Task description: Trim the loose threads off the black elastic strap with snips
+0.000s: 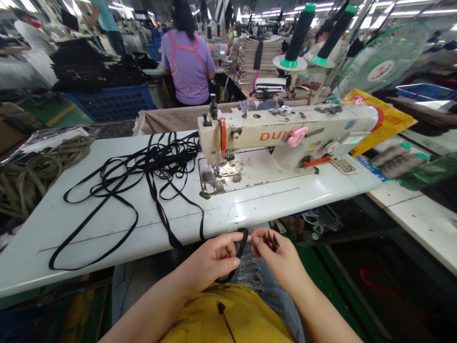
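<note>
Over my lap, my left hand [217,257] is closed around a bent piece of narrow black strap [242,245], its index finger reaching to the right. Close beside it, my right hand [278,255] holds small dark thread snips [272,239] against the palm, blades pointing up. The right thumb and fingertips are pinched near the tip of the left index finger; whether they grip a thread there I cannot tell. A loose tangle of black strap [157,164] lies on the white sewing table [250,209], with lengths running over its front edge towards my lap.
A sewing machine [285,133] stands at the back of the table. Olive straps [46,174] are heaped at the left. Black thread cones [299,35] and a green fan [383,62] are at the right. A person in a purple shirt [189,62] sits ahead, facing away.
</note>
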The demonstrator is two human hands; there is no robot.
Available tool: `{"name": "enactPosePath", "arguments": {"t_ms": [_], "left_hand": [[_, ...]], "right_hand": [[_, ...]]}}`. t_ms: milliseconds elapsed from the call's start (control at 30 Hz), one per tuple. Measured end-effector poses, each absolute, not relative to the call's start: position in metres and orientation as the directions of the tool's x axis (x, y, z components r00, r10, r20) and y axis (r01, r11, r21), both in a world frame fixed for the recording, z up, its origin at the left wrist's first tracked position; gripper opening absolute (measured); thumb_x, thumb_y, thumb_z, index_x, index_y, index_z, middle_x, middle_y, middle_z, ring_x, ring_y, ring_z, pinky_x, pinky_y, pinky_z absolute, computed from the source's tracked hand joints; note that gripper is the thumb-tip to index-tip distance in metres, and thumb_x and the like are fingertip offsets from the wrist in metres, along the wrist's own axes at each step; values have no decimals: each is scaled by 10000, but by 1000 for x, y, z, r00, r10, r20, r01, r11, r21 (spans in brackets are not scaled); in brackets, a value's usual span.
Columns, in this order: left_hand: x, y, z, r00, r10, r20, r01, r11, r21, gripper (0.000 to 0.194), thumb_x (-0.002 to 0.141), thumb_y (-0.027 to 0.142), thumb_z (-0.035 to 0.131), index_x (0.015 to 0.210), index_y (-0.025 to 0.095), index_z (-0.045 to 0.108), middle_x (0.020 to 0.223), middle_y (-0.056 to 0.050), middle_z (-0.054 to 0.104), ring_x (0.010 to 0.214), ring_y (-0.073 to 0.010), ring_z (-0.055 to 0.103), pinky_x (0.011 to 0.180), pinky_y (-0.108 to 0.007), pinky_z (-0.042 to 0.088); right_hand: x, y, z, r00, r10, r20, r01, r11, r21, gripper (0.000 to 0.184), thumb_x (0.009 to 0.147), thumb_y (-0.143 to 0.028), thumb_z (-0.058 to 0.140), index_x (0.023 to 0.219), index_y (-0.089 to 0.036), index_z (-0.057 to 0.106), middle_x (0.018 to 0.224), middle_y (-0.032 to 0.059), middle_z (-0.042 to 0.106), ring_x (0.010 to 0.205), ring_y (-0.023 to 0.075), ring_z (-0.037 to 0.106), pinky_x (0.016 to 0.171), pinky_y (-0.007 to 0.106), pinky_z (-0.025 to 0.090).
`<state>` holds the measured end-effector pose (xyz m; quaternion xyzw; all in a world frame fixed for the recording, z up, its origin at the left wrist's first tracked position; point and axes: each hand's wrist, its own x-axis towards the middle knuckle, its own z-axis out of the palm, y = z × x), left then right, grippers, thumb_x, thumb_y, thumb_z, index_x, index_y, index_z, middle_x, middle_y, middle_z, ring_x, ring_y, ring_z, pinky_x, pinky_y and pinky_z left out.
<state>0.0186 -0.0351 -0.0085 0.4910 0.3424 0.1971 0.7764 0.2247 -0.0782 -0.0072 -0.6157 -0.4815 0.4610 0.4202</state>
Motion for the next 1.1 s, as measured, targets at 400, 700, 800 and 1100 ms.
{"name": "enactPosePath", "arguments": {"t_ms": [400,700,800,1100], "left_hand": [[30,-39,-19,689,662,-296,15,396,918,684,785,234,750,1426,178,516,876,2,574,730,-122,521,686,-283,407],[39,-37,-14,604,737,-303,-45,411,910,658,760,223,761,1369,118,537,827,3,609,713,-125,548,677,-280,429],[40,-38,-12,598,743,-299,-55,410,910,659,750,219,768,1360,115,541,812,6,615,696,-122,553,666,-277,434],[41,-39,-12,569,765,-302,-60,404,913,631,741,193,755,1333,117,549,790,15,617,680,-114,562,648,-258,437]], "right_hand": [[210,-80,5,139,987,-82,301,-121,-946,155,799,-282,616,681,-199,561,621,-36,493,580,133,455,549,251,373],[210,-81,0,74,995,-66,374,-89,-923,153,842,-262,528,715,-202,588,662,-17,528,628,150,480,583,252,376],[209,-81,1,87,996,-12,468,-52,-882,178,833,-248,547,661,-213,524,636,-30,491,616,146,474,573,252,352],[210,-80,3,71,997,38,546,-7,-838,174,863,-231,545,690,-214,549,664,-21,541,642,156,530,608,262,385]]}}
